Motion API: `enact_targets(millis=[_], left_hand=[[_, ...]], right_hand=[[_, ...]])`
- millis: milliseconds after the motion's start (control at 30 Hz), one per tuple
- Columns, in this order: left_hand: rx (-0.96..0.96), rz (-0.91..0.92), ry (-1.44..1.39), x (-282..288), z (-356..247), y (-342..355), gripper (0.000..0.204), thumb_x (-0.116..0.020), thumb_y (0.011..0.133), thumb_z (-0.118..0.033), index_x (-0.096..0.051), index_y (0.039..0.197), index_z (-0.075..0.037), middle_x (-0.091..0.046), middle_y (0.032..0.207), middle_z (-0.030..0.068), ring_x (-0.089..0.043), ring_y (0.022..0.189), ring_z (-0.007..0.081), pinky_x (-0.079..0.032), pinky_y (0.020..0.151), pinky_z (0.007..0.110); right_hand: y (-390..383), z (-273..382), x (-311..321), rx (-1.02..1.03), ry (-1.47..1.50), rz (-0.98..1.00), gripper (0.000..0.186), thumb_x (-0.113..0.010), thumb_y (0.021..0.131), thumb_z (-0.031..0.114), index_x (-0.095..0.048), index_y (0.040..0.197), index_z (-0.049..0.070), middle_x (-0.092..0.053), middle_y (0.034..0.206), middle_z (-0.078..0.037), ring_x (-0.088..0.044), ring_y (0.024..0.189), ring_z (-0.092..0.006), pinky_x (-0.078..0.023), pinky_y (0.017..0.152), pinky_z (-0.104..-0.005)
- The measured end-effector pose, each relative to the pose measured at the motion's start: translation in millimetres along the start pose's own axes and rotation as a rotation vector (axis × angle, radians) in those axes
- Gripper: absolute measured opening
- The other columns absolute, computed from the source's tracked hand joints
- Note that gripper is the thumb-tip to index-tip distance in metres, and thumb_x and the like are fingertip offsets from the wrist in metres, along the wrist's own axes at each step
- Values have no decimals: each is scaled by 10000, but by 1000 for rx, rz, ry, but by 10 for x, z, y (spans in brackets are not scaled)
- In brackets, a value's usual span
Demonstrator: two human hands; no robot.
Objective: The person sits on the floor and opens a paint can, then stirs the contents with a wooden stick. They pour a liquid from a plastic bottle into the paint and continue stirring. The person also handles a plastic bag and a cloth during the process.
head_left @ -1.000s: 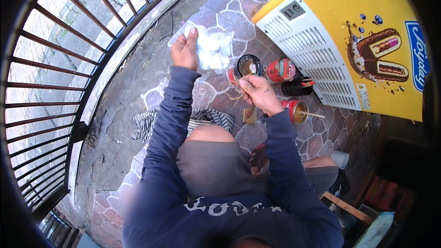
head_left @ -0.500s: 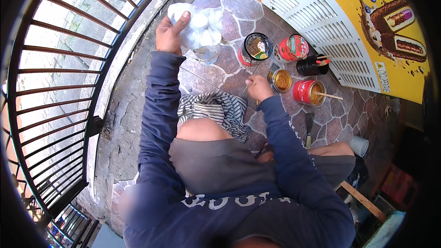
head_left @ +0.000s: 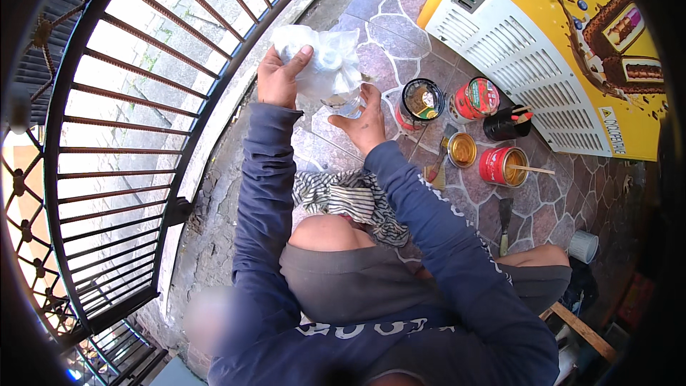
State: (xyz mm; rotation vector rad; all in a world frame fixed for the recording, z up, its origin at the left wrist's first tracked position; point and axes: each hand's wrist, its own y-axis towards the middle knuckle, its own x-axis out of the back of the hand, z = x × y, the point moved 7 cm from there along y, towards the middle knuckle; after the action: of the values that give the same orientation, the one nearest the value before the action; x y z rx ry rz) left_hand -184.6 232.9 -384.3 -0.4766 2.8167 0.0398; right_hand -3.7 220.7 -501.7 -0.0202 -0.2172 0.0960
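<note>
My left hand (head_left: pixel 280 78) grips a crumpled clear plastic bag (head_left: pixel 321 57) with whitish contents, its thumb on top. Below the bag is a clear see-through container (head_left: pixel 344 104), partly hidden by it. My right hand (head_left: pixel 366 120) is beside that container, thumb and fingers spread around its near side; whether they touch it I cannot tell. A flat paintbrush (head_left: pixel 434 176) lies on the stone-patterned floor (head_left: pixel 386 43), next to a round lid (head_left: pixel 462 150) holding amber liquid. Close by stands an open dark-rimmed can (head_left: pixel 420 102).
A red can (head_left: pixel 501 166) has a stick across it. Another red can (head_left: pixel 476 98) and a black cup (head_left: pixel 507 124) stand near the yellow-and-white freezer (head_left: pixel 529 64). A scraper (head_left: pixel 504 225) and striped cloth (head_left: pixel 350 196) lie near my legs. A metal railing (head_left: pixel 136 136) runs along the left.
My right hand has moved up and left from beside the lid to the clear container, its fingers spreading. The paintbrush is now uncovered. The whole view has shifted slightly.
</note>
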Motion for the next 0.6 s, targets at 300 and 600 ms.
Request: enact_targets(millis=[300,600], left_hand=[[-155,20,-154,-67,-530,-167,338,-641,923,-55,-576,1252,-13,-658,1148,77,-609,1074,180,-457,959,344],[-639,-328,819,806,-102,-586,324,-708,792,67,-623,1084,-42,-686,1124,133,-645,1031,305,-491,930,412]], right_hand=[[223,-1,-186,83,-178,97,830,-908,577,289,-533,1256,-6,-653,1135,-225,-640,1086,-353,-513,923,-417],[-63,585,508,267,-23,313,726,-919,637,210,-567,1227,-25,-660,1162,-139,-646,1074,-223,-516,932,-356]])
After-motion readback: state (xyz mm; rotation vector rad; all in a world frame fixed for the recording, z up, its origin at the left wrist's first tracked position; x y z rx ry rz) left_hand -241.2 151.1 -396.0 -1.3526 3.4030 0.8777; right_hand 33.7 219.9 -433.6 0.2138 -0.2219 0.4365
